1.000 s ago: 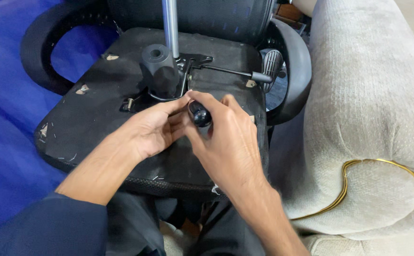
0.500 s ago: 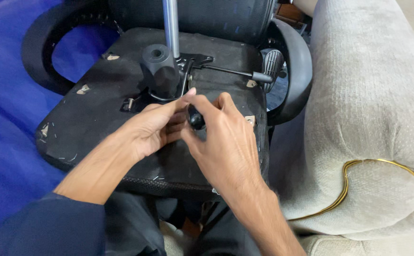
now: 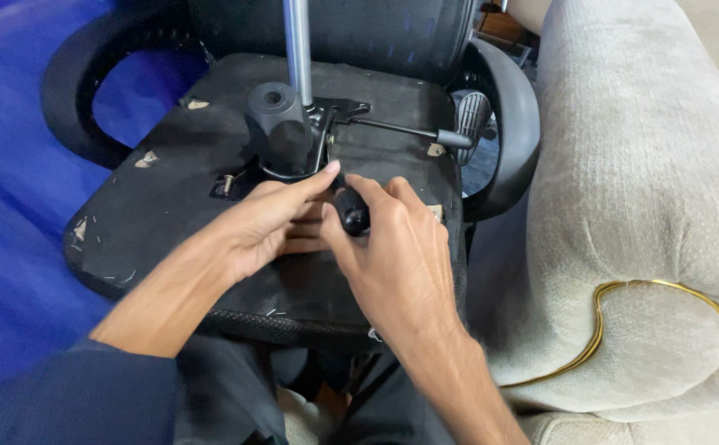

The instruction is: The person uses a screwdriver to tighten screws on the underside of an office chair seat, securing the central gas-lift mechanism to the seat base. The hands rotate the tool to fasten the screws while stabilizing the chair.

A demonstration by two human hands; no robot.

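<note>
At the bottom of the frame a dark blue sleeve (image 3: 87, 395) leads up to the left hand (image 3: 264, 227), and a bare forearm rises from lower centre to the right hand (image 3: 396, 264). Both meet in the middle of the picture over the underside of an upturned office chair seat (image 3: 161, 206), which lies flat with its black, stapled bottom facing up, so that the mechanism can be got at from above.

The right hand's fingers are wrapped around a black tool handle (image 3: 351, 213), which points down and away toward the mechanism; the tool's tip is hidden behind the hands, so what it bears on cannot be told. The left hand lies beside it with fingers stretched forward, one fingertip touching the base of the mechanism; it grips nothing and seems to steady the work or guide the hidden tip.

Just beyond the hands, upper centre, stands the black mechanism housing (image 3: 278, 128) with a shiny metal column (image 3: 297, 49) rising out of the top of the frame. A thin lever (image 3: 400, 130) runs from it toward the right armrest (image 3: 512, 124); the left armrest (image 3: 71, 99) curves at upper left. A beige upholstered sofa arm (image 3: 639, 206) with gold piping fills the right side, just beside the chair. Blue sheeting (image 3: 13, 206) covers the left.
</note>
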